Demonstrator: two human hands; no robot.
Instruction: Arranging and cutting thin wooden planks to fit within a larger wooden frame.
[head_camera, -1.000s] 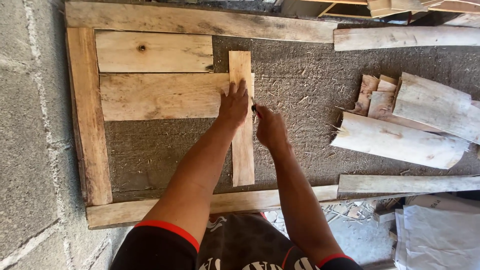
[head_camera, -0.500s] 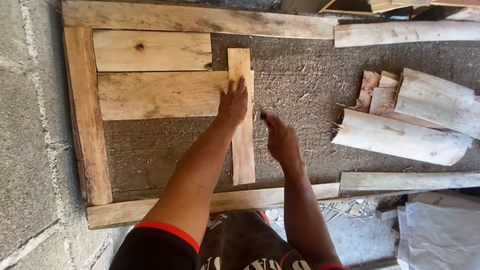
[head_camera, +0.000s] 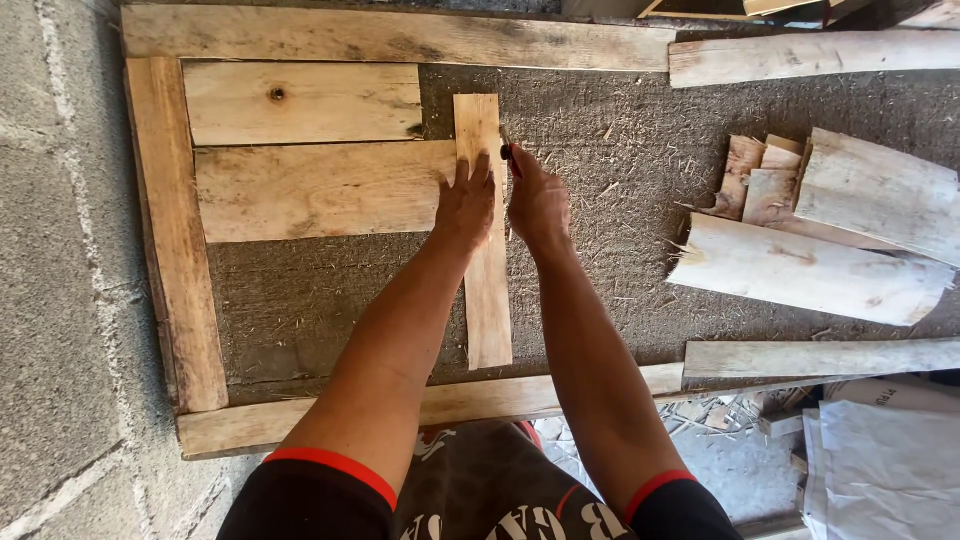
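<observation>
Upright slat (head_camera: 487, 290): pale bare wood, matt, rough-sawn. Frame boards (head_camera: 175, 230): weathered wood, dull and coarse. Ground (head_camera: 620, 230): rough grey concrete strewn with wood fibres.

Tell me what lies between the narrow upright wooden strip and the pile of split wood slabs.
Head view: only bare gritty ground separates narrow upright wooden strip from pile of split wood slabs.

My left hand (head_camera: 466, 205) and right hand (head_camera: 537, 203) are bare, with no gloves, rings or watch, and both forearms are uncovered down to the lower part of the frame. I wear a black short-sleeved shirt whose sleeves (head_camera: 320, 490) end in a thin red band at each cuff, at the bottom left and bottom right. Between the arms, at the bottom centre, my dark shorts (head_camera: 480, 490) carry pale printed lettering and a bit of red trim.
</observation>
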